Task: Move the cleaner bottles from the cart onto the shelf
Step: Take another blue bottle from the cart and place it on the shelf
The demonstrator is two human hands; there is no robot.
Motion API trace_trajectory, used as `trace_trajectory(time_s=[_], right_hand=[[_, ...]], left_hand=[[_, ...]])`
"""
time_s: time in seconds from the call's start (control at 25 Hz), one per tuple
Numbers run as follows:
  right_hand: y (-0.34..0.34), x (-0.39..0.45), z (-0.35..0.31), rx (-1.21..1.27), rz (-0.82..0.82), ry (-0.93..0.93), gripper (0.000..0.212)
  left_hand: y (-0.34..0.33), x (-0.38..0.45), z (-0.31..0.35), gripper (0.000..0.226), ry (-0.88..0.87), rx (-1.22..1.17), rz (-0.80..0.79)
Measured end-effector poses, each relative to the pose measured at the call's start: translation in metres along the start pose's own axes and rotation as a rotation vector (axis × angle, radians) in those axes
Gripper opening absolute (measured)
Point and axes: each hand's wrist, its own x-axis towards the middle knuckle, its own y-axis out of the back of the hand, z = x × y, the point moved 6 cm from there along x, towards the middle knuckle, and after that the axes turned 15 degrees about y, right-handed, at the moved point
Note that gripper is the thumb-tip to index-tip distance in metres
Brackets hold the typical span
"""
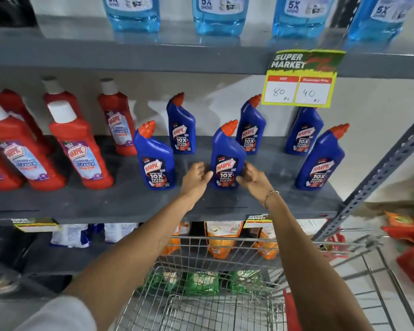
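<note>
A blue Harpic cleaner bottle (226,161) with an orange cap stands upright near the front of the grey middle shelf (129,201). My left hand (196,177) touches its lower left side and my right hand (250,176) its lower right side, so the bottle is held between them. Several more blue bottles stand on the same shelf, one to the left (155,161), one to the right (320,161) and three behind. The wire cart (225,240) sits below my arms; I see no bottles in the part of its basket that shows.
Red Harpic bathroom cleaner bottles (79,149) fill the shelf's left side. Light blue bottles (219,15) stand on the shelf above, with a yellow price tag (301,80) hanging from its edge. Orange and green pouches lie on lower shelves. A slanted metal upright (368,182) borders the right.
</note>
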Motion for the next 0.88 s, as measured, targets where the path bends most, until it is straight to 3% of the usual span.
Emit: trace_trajectory(time_s=[0.12, 0.24, 0.32, 0.44, 0.56, 0.88], right_hand=[[-0.003, -0.001, 0.012, -0.027, -0.021, -0.045, 0.08], [-0.01, 0.0, 0.018, -0.1, 0.038, -0.027, 0.085], [-0.012, 0.002, 0.018, -0.166, 0.07, -0.026, 0.08], [-0.015, 0.004, 0.015, -0.216, 0.09, -0.007, 0.073], [-0.015, 0.005, 0.014, -0.22, 0.071, -0.013, 0.07], [0.036, -0.001, 0.024, -0.22, 0.106, -0.069, 0.066]], left_hand=[[0.053, -0.023, -0.034, 0.036, -0.076, -0.105, 0.372], [0.111, -0.03, -0.058, 0.064, -0.128, -0.254, 0.647], [0.13, -0.009, -0.059, 0.084, -0.031, -0.14, 0.522], [0.135, 0.005, -0.051, 0.057, 0.042, 0.137, 0.335], [0.138, 0.006, -0.049, 0.043, 0.013, 0.215, 0.404], [0.114, 0.01, -0.038, 0.038, -0.04, 0.26, 0.436]])
